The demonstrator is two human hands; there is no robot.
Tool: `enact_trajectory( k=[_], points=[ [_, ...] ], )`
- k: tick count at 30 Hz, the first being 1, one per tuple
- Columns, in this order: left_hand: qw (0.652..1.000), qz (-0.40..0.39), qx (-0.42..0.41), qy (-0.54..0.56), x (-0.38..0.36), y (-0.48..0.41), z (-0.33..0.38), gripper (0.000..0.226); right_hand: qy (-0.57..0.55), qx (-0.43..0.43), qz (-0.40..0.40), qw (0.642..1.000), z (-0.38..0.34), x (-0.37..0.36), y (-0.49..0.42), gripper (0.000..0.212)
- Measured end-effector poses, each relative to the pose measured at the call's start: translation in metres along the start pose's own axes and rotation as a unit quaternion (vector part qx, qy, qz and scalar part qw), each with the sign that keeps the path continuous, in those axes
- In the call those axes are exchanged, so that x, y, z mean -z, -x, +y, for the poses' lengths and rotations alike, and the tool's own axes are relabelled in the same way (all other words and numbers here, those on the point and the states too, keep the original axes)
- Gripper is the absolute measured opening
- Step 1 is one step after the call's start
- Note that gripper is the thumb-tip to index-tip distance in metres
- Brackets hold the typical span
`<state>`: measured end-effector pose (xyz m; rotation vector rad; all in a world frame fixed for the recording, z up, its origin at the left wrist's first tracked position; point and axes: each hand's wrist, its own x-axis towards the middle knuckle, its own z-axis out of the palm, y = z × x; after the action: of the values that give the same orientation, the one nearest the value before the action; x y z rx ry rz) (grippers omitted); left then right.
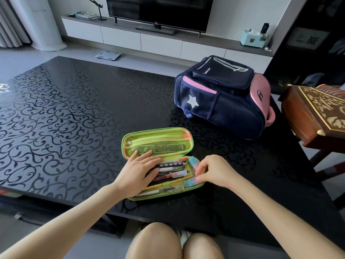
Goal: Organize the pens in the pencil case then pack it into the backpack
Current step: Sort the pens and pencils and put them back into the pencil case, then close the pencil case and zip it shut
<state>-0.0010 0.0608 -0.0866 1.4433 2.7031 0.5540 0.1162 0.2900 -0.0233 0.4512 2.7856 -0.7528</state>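
The open case is lain under both hands: pens are pressed by the spread left hand; an eraser is pinched by the right hand.

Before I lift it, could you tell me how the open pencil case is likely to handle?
The pencil case looks moulded and keeps its shape, so probably stiff, not floppy. Its lid lies open, so it may flap on lifting. The pens lie loose in the tray, likely to slide or roll out if tilted.
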Motion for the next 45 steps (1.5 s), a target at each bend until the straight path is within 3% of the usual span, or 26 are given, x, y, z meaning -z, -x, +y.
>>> enact_trajectory(
  k=[2,6,9,12,15,19,21,23,26,28,30,33,36,38,40,43,45],
  points=[
    [1.0,0.004,-0.001,0.012,0.001,0.0,0.0,0.081,0.051,0.025,0.031,0.998,0.0,-0.004,-0.001,0.011],
    [0.999,0.005,0.008,0.036,0.003,-0.003,0.0,0.088,-0.004,0.005,0.128,0.992,-0.006,-0.001,-0.013,0.007],
    [0.999,-0.001,0.005,0.036,0.005,-0.006,0.0,0.085,0.051,-0.013,0.11,0.993,-0.012,-0.009,-0.019,0.01],
    [1.0,-0.003,0.007,0.028,0.005,-0.008,0.001,0.067,0.119,-0.023,0.101,0.987,-0.014,-0.016,-0.022,0.014],
    [1.0,0.004,0.009,0.006,0.002,-0.008,0.003,0.068,0.139,-0.029,0.101,0.985,-0.016,-0.016,-0.024,0.013],
    [0.999,-0.016,-0.014,-0.027,0.001,-0.004,0.004,0.083,0.057,-0.056,0.06,0.995,-0.014,-0.008,-0.028,0.017],
    [1.0,0.015,-0.02,-0.008,0.004,-0.004,0.002,0.075,-0.007,-0.063,0.059,0.996,-0.011,-0.003,-0.03,0.016],
    [0.995,0.085,0.04,0.03,0.013,-0.01,-0.002,0.055,-0.021,-0.061,0.088,0.994,-0.009,0.002,-0.033,0.018],
    [0.961,0.167,0.217,0.044,0.028,-0.029,-0.022,0.032,-0.032,-0.066,0.14,0.987,-0.008,0.007,-0.042,0.022],
    [0.932,0.111,0.339,0.06,0.036,-0.042,-0.036,0.038,-0.059,-0.076,0.153,0.984,-0.007,0.006,-0.051,0.023],
    [0.89,0.048,0.414,0.183,0.042,-0.055,-0.046,0.044,-0.125,-0.091,0.142,0.978,-0.004,0.004,-0.065,0.031],
    [0.796,0.086,0.422,0.425,0.051,-0.069,-0.047,0.039,-0.298,-0.116,0.097,0.942,-0.002,0.001,-0.081,0.055],
    [0.758,0.099,0.356,0.537,0.069,-0.067,-0.035,0.029,-0.424,-0.104,0.081,0.896,-0.001,0.005,-0.084,0.065],
    [0.786,0.076,0.29,0.541,0.08,-0.057,-0.022,0.021,-0.413,-0.075,0.075,0.905,0.0,0.012,-0.073,0.065],
    [0.846,0.06,0.227,0.479,0.084,-0.042,-0.013,0.02,-0.352,-0.039,0.082,0.932,0.001,0.017,-0.054,0.059],
    [0.947,0.055,0.11,0.297,0.081,-0.012,-0.006,0.021,-0.163,0.046,0.14,0.976,0.002,0.016,-0.015,0.041],
    [0.97,0.043,0.059,0.233,0.074,0.009,-0.005,0.027,-0.043,0.102,0.18,0.977,0.002,0.005,0.01,0.034]
  ],
)
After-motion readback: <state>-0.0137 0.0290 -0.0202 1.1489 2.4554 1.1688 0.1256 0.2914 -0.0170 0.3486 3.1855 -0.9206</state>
